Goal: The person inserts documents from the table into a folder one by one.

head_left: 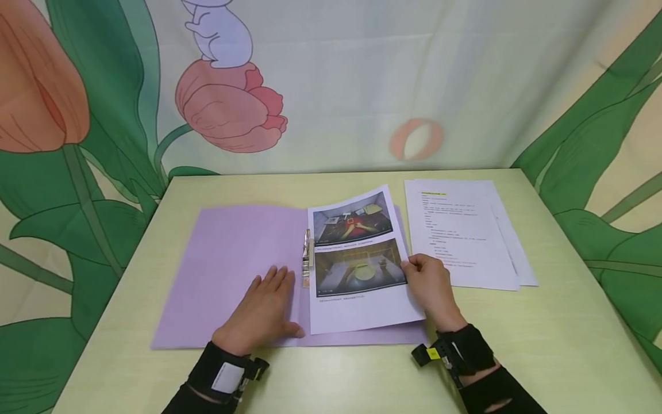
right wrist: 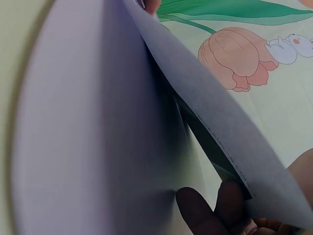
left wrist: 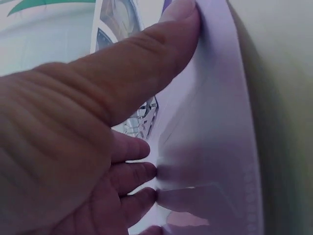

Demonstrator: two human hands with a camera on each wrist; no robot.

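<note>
A: Left hand (head_left: 264,305) lying flat, fingers straight, pinning the open purple folder (head_left: 233,270) on the counter (head_left: 543,356), just left of its clip (head_left: 307,259).

B: Right hand (head_left: 431,287) pinching the printed sheet (head_left: 362,310) right of the clip, lifting its edge for alignment.

Staged desk setup; tulip-print backdrop cloth (head_left: 331,86) encloses a pale green table (head_left: 569,345).

A lilac folder (head_left: 227,270) is laid open and flat on the table, a metal clip (head_left: 307,257) at its spine. A sheet (head_left: 362,261) printed with two photographs is laid on its right half, slightly skewed, its right edge lifted.
</note>
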